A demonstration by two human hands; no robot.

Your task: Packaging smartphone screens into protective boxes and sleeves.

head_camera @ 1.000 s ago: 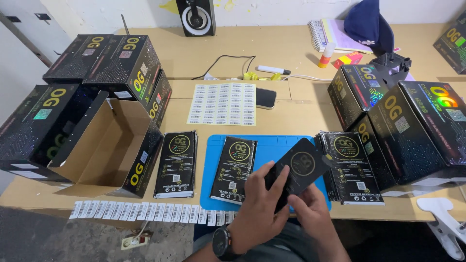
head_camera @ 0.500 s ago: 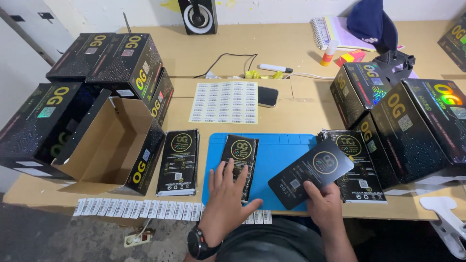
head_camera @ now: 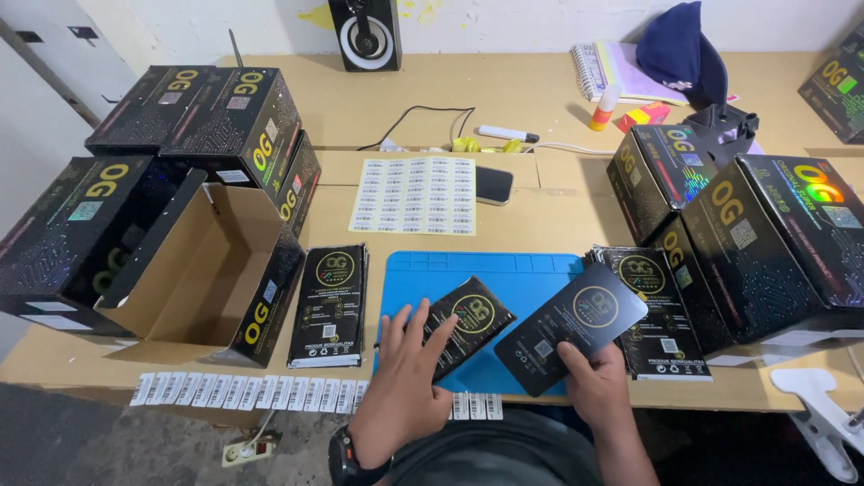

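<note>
Head view: since a second ago the left hand point(head_camera: 402, 389) has moved off to spread open fingers on the packet point(head_camera: 465, 326) at nine o'clock of the dark packet point(head_camera: 571, 328) the right hand point(head_camera: 594, 390) grips alone.

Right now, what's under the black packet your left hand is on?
The blue mat lies under the packet, which the left hand partly covers. Whatever is directly beneath the packet is hidden.

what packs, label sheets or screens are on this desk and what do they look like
Left hand presses a flat black packet on the blue mat.
Right hand holds a dark card pack.
White label sheet, mid-desk.
Dark phone beside it, screen off.
Black cartons stacked right.
Open carton, left.
Label strip, front edge.
</note>
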